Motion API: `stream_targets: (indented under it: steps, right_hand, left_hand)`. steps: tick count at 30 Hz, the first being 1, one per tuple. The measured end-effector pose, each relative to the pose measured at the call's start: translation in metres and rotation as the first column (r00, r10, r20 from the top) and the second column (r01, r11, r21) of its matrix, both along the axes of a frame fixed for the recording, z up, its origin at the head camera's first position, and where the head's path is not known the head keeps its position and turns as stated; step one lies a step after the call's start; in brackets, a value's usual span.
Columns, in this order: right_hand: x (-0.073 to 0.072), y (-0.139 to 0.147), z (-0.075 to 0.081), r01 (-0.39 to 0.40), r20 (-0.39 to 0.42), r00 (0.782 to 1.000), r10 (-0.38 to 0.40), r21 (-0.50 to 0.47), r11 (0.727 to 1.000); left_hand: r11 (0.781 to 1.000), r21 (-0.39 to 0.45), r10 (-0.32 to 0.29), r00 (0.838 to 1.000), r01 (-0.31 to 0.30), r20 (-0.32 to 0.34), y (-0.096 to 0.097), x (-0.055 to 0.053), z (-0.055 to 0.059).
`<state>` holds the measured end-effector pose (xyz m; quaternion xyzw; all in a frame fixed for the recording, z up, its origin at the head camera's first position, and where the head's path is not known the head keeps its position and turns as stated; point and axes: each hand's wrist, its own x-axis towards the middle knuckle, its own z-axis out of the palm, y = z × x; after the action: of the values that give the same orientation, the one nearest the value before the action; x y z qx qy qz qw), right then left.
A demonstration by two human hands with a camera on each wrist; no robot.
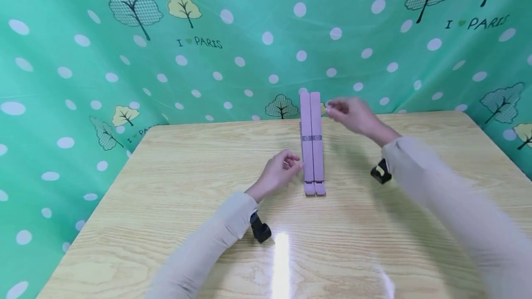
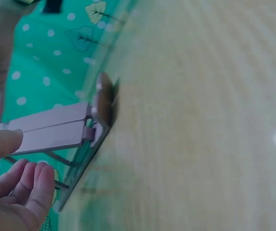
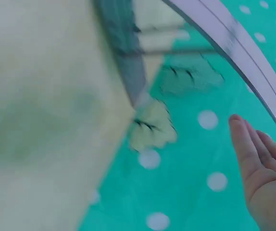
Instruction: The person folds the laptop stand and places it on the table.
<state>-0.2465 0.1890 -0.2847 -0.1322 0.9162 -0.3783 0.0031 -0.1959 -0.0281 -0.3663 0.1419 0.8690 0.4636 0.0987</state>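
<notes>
A folded-together pinkish laptop stand (image 1: pixel 311 151) with two side-by-side arms and HP logos stands on the table, its arms raised above a base. In the left wrist view, thin struts show beneath its arms (image 2: pixel 51 130). My left hand (image 1: pixel 279 170) is at the stand's lower left side. Its thumb overlaps the arm in the left wrist view, with loosely bent fingers (image 2: pixel 39 185) below; contact cannot be told. Beside the upper right end is my right hand (image 1: pixel 351 112), a small gap from the stand, fingers loosely bent. The right wrist view shows nothing between its thumb and fingers (image 3: pixel 246 144).
The wooden table (image 1: pixel 187 174) carries the stand near its far edge. Behind it hangs a green dotted curtain (image 1: pixel 249 59) printed with trees. Each wrist wears a black camera mount (image 1: pixel 260 229). A bright light reflection lies on the table's front part.
</notes>
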Motion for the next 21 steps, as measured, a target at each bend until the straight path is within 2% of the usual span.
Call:
stream_targets:
  steps: [4,7,12,17,21]
  right_hand:
    - [-0.018,-0.008,0.020,0.006,-0.070,0.998,-0.004,0.027,1.000]
    - [-0.027,-0.014,0.025,-0.003,-0.065,0.998,0.004,0.016,1.000]
    - [-0.036,-0.020,0.023,-0.001,0.005,1.000,0.002,-0.097,0.995]
    - [-0.040,-0.022,0.018,0.032,0.034,0.999,-0.028,-0.149,0.988]
    - [-0.043,-0.024,0.017,0.057,0.054,0.997,-0.049,-0.178,0.982]
  left_hand:
    - [0.998,-0.018,-0.066,0.997,0.067,0.030,-0.004,0.013,-0.002]
    - [0.994,-0.011,-0.111,0.991,0.112,0.067,-0.006,0.020,-0.005]
    - [0.989,0.025,-0.150,0.979,0.148,0.136,-0.006,0.027,-0.009]
    - [0.985,0.089,-0.165,0.963,0.150,0.212,-0.004,0.031,-0.011]
    - [0.982,0.103,-0.178,0.958,0.158,0.226,-0.004,0.031,-0.013]
